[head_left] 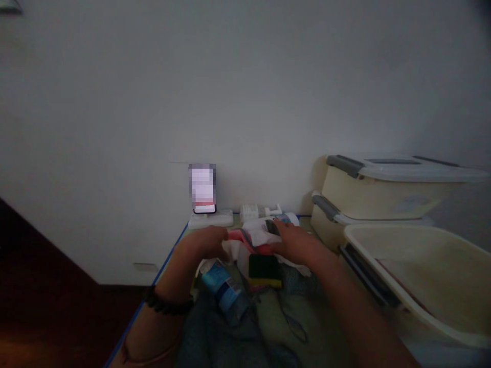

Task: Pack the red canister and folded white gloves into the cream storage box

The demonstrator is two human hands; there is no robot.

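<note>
My left hand hovers over or rests on the left side of a pile, its thumb and fingers apart at the edge of a pink, white and grey cloth. From the other side my right hand reaches across the same cloth with its fingers spread. A green and yellow sponge lies between and below the hands. Nearer to me a blue bottle with a label lies tilted on dark fabric. Behind the cloth is a white pump bottle on its side. Whether either hand touches the cloth I cannot tell.
A lit phone stands on a white base against the wall. Lidded cream storage boxes are stacked at the right, with an open cream basin in front. The table's blue edge runs down the left.
</note>
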